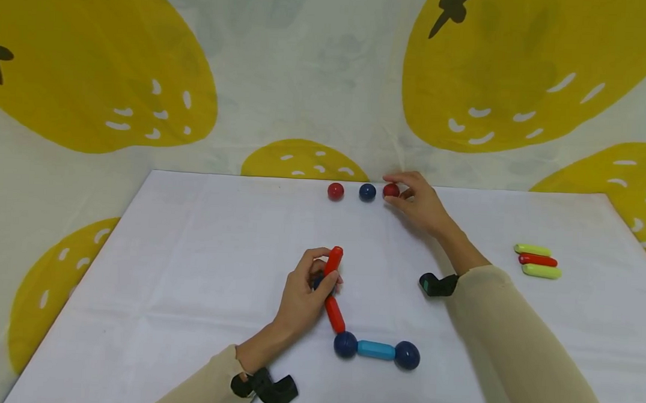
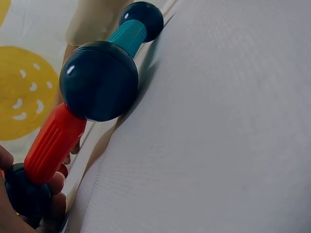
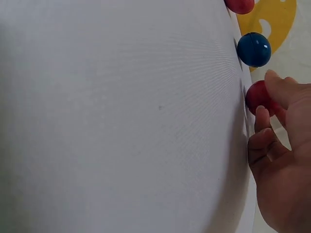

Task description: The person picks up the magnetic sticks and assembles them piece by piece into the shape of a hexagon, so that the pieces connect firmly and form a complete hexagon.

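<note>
My left hand (image 1: 304, 291) grips a joined chain of balls and rods around a dark blue ball (image 2: 28, 189). From that ball one red rod (image 1: 333, 261) points away toward the back. Another red rod (image 1: 335, 314) runs down to a second blue ball (image 1: 345, 345), which joins a light blue rod (image 1: 376, 350) ending in a third blue ball (image 1: 407, 355). At the table's back edge, my right hand (image 1: 421, 204) has its thumb and fingers around a red ball (image 1: 391, 190), pinching it. In the right wrist view the fingers partly cover this ball.
Left of the pinched ball sit a loose blue ball (image 1: 367, 192) and another red ball (image 1: 335, 192). Two yellow-green rods (image 1: 542, 271) with a red rod (image 1: 538, 259) between them lie at the right. Behind the white table (image 1: 191, 250) hangs a yellow-patterned cloth (image 1: 307, 74).
</note>
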`<state>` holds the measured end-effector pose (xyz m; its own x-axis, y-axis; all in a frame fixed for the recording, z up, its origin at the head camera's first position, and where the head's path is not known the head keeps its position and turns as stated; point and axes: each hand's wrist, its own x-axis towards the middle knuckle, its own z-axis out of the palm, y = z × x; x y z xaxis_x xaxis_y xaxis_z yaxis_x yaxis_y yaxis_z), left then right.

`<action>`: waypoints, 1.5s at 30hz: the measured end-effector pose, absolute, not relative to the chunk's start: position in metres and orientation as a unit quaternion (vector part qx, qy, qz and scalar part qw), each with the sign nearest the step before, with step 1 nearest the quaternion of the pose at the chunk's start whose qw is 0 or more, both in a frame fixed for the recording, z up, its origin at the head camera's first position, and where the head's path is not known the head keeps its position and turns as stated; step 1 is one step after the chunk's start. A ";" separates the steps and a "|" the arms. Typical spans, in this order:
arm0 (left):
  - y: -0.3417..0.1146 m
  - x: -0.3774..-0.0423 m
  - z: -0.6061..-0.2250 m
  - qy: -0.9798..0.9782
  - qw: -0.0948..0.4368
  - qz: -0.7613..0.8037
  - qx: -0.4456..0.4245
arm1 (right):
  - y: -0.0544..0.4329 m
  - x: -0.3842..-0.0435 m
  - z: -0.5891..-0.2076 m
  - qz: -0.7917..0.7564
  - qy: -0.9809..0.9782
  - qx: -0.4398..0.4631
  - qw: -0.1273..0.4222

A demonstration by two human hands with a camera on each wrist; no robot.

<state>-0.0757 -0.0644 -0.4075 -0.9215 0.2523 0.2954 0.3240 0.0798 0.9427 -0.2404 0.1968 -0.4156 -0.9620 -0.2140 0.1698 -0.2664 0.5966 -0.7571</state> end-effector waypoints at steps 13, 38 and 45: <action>-0.060 -0.076 -0.408 -0.719 0.053 -0.664 -0.199 | 0.200 -0.225 -0.406 0.408 -0.910 0.068 -0.023; -0.062 -0.077 -0.408 -0.732 0.028 -0.655 -0.187 | 0.151 -0.147 -0.390 0.535 -0.813 0.202 -0.108; -0.062 -0.077 -0.407 -0.731 0.019 -0.654 -0.191 | 0.146 -0.143 -0.390 0.530 -0.812 0.219 -0.110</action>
